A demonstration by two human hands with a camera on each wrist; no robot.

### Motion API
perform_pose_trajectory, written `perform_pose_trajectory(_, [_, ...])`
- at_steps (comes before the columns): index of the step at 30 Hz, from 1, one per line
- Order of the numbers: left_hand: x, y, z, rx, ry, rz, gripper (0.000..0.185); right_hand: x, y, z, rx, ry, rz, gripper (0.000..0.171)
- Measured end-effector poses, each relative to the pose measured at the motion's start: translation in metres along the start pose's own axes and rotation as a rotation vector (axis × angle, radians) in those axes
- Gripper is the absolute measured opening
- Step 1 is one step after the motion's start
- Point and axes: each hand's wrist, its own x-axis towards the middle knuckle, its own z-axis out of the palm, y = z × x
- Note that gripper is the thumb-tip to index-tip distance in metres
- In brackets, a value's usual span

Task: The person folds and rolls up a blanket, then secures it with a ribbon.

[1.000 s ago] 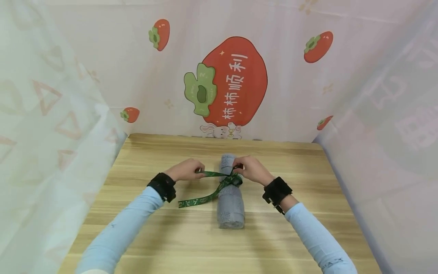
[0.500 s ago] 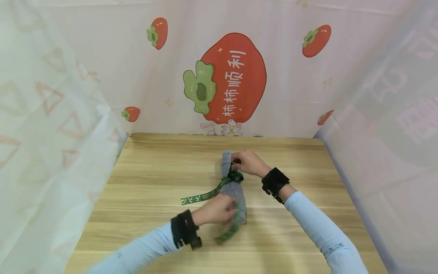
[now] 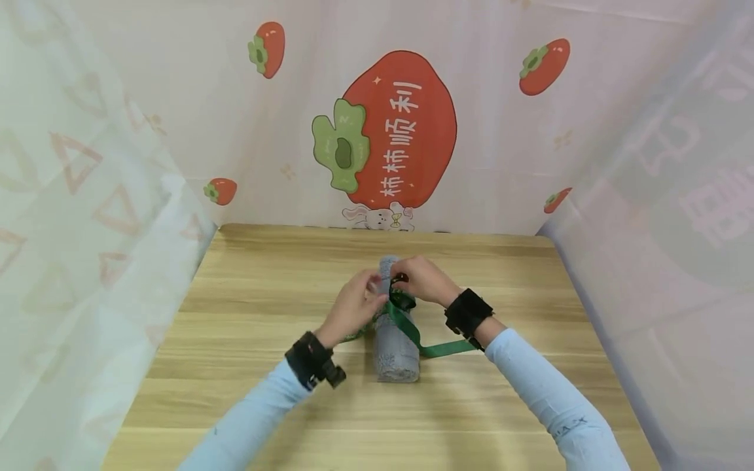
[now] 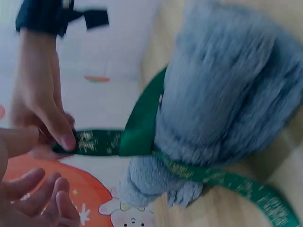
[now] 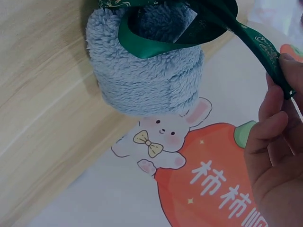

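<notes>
Head view is showing us the grey rolled towel lying near the middle of the wooden surface, its length running from the near edge toward the far edge. We are seeing a green ribbon wrapped around the roll's far half, with one tail trailing toward the right edge. Our right hand is pinching the ribbon at the top of the roll, grip pressed together on it; the right wrist view is showing the fingers curled with the ribbon running taut to them. Our left hand is hovering just beside the roll's left side, fingers loosely spread and holding nothing.
</notes>
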Motion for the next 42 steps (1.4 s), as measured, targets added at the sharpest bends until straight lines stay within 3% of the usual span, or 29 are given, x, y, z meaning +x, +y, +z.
perform_pose_trajectory(3, [0.022, -0.01, -0.001, 0.04, -0.034, 0.066, 0.042, -0.002, -0.001, 0.006, 0.002, 0.021, -0.017, 0.008])
perform_pose_trajectory(6, [0.033, -0.015, 0.002, 0.053, -0.069, 0.077, 0.037, -0.004, -0.002, 0.013, 0.051, 0.045, -0.002, 0.013])
perform_pose_trajectory(10, [0.037, -0.016, 0.005, 0.067, -0.015, 0.059, 0.021, -0.018, 0.0, 0.016, 0.225, 0.134, 0.067, 0.021])
perform_pose_trajectory(14, [0.039, -0.015, 0.003, 0.065, 0.006, 0.07, 0.008, -0.05, 0.005, 0.022, 0.393, 0.217, 0.181, 0.017])
perform_pose_trajectory(16, [0.04, -0.014, 0.002, 0.062, 0.004, 0.076, 0.008, -0.069, 0.012, 0.036, 0.423, 0.163, 0.215, 0.016])
perform_pose_trajectory(21, [0.04, -0.008, 0.001, 0.093, -0.011, 0.099, 0.011, -0.102, 0.029, 0.077, 0.432, -0.09, 0.197, 0.011])
perform_pose_trajectory(24, [0.041, -0.006, 0.001, 0.108, -0.022, 0.112, 0.011, -0.108, 0.035, 0.079, 0.421, -0.099, 0.221, 0.01])
perform_pose_trajectory(29, [0.042, -0.007, 0.001, 0.119, -0.029, 0.105, 0.012, -0.106, 0.062, 0.07, 0.273, -0.019, 0.288, 0.007])
perform_pose_trajectory(33, [0.044, -0.009, 0.002, 0.114, -0.028, 0.094, 0.012, -0.101, 0.086, 0.072, 0.187, -0.077, 0.255, 0.008])
perform_pose_trajectory(36, [0.044, -0.01, 0.002, 0.115, -0.026, 0.101, 0.011, -0.092, 0.091, 0.067, 0.22, -0.124, 0.258, 0.012])
perform_pose_trajectory(40, [0.044, -0.01, 0.003, 0.11, -0.031, 0.122, 0.011, -0.071, 0.082, 0.051, 0.332, -0.022, 0.301, 0.018])
perform_pose_trajectory(42, [0.045, -0.01, 0.003, 0.103, -0.032, 0.131, 0.011, -0.056, 0.074, 0.043, 0.365, 0.009, 0.274, 0.023])
